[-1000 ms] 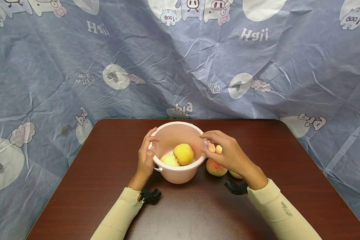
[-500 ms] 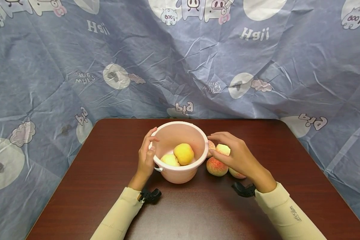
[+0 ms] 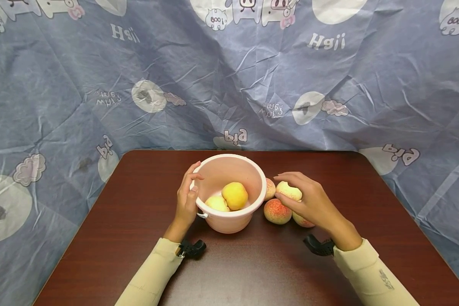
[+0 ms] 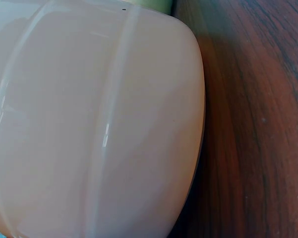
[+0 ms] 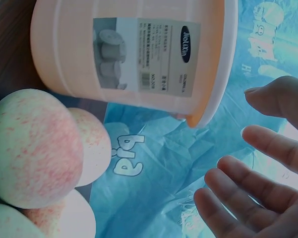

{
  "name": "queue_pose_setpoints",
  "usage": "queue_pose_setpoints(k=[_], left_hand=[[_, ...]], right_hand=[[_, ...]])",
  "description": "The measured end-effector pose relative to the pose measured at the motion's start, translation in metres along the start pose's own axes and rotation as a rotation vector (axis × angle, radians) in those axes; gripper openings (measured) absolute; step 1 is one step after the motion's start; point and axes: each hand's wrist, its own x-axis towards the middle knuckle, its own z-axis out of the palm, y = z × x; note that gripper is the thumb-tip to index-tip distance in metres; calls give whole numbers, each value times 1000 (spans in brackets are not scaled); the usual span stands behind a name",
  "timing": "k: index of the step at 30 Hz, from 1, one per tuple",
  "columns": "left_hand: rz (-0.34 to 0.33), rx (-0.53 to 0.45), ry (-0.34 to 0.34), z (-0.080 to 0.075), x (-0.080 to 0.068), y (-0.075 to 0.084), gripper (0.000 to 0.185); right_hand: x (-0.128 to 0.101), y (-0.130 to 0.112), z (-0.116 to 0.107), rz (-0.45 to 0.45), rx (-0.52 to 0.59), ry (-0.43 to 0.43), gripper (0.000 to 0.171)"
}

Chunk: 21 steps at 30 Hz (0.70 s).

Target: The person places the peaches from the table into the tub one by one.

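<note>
A pale pink plastic bucket (image 3: 229,223) stands upright on the table. Inside it lie a yellow fruit (image 3: 235,196) and a paler fruit (image 3: 217,204). My left hand (image 3: 186,199) grips the bucket's left rim, fingers over the edge. To the right of the bucket sit several peaches, among them a red-blushed peach (image 3: 277,211) in front and a pale peach (image 3: 289,191) behind it. My right hand (image 3: 310,199) hovers over these peaches, thumb and fingers spread apart around the pale one in the head view. The right wrist view shows nothing between those fingers.
The dark wooden table (image 3: 137,204) ends at a back edge in front of a blue printed cloth (image 3: 199,76). A printed label (image 5: 149,57) is stuck to the bucket's right side. Black straps with camera mounts (image 3: 193,248) sit on both wrists.
My right hand has moved right, away from the bucket's rim and over the peaches, uncovering more of them. The left hand and the bucket have stayed in place.
</note>
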Motion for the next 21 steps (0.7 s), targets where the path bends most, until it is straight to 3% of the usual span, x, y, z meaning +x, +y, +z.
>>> queue_pose_setpoints(k=[14, 21], left_hand=[[-7, -2, -8, 0, 1, -1, 32], [0, 13, -2, -1, -7, -35, 37]], right_hand=[[-18, 13, -2, 80, 3, 8, 40], [-25, 17, 0, 84, -26, 30, 43]])
